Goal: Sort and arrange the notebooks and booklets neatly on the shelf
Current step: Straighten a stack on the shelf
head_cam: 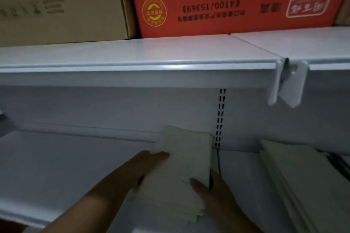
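The left part of the shelf [56, 166] is bare white metal, so no booklets are arranged there yet, as far as this view shows. Moving right, the left hand [149, 161] lies against the left edge of a stack of pale booklets [181, 168]; its fingers are flat along the side and top of the stack, so the grip here is a loose, open press and not a closed hold. The stack itself lies on the shelf near the slotted upright [220, 117] at the back, with its far end close to the rear wall. Its near edges are stepped like stairs, which tells me that the booklets are not yet squared together. The right hand [210, 189] holds the right near part of the stack, thumb on top and the other fingers hidden under or behind the edge, so it grips the stack. To the right, past the upright, a second pile [295, 185] of similar pale booklets lies fanned out and slanted on the next section of shelf, near but apart from the first stack. I judge the task is in an early or middle stage: one stack is being aligned, the fanned pile is not yet tidied, and much shelf is unused. Above, on the top shelf, stand a brown carton [60, 4] and a red carton [227, 2], not part of the work.
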A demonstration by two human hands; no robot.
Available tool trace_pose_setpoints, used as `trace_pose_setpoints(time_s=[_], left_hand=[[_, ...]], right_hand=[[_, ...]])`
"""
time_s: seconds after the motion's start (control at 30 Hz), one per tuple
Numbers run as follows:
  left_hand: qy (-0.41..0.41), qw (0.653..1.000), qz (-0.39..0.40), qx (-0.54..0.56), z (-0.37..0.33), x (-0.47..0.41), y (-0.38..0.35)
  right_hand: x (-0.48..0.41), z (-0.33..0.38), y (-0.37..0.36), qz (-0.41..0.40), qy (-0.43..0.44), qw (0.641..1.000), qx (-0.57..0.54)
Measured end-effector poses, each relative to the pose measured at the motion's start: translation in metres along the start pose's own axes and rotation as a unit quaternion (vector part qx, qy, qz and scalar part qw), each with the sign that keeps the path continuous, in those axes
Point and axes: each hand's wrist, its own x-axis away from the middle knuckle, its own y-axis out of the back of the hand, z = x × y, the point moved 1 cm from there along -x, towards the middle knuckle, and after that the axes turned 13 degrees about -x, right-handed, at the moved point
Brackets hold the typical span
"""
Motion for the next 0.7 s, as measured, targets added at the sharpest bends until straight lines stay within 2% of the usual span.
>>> trace_pose_setpoints(time_s=[0.07, 0.2, 0.27, 0.33, 0.37, 0.4, 0.47, 0.53, 0.6, 0.7], left_hand=[[0.014, 0.999, 0.016, 0.044, -0.004, 0.000, 0.010], [0.001, 0.984, 0.144, 0.101, -0.016, 0.015, 0.006], [-0.014, 0.982, 0.155, 0.103, -0.019, 0.025, -0.003], [-0.067, 0.983, 0.125, 0.113, -0.017, 0.034, -0.009], [-0.104, 0.983, 0.094, 0.120, -0.015, 0.041, -0.011], [-0.141, 0.980, 0.060, 0.129, -0.012, 0.048, -0.013], [-0.216, 0.965, 0.001, 0.149, -0.008, 0.066, -0.018], [-0.292, 0.942, -0.061, 0.157, -0.005, 0.084, -0.020], [-0.337, 0.921, -0.093, 0.173, -0.001, 0.093, -0.015], [-0.351, 0.921, -0.073, 0.152, 0.007, 0.090, -0.006]], right_hand=[[0.003, -0.001, 0.004, 0.027, -0.011, 1.000, -0.002], [0.016, 0.000, 0.013, 0.027, 0.040, 0.999, 0.026], [0.021, 0.005, 0.019, 0.023, 0.049, 0.997, 0.054], [0.017, 0.008, 0.025, 0.062, 0.028, 0.997, 0.035], [0.019, 0.016, 0.025, 0.095, -0.003, 0.995, -0.017], [0.020, 0.027, 0.025, 0.102, -0.032, 0.991, -0.084], [0.016, 0.044, 0.027, 0.077, -0.030, 0.981, -0.173], [0.015, 0.061, 0.021, 0.035, 0.031, 0.985, -0.168], [0.016, 0.076, 0.016, 0.004, 0.140, 0.983, -0.119], [0.027, 0.082, -0.004, -0.008, 0.212, 0.976, -0.042]])
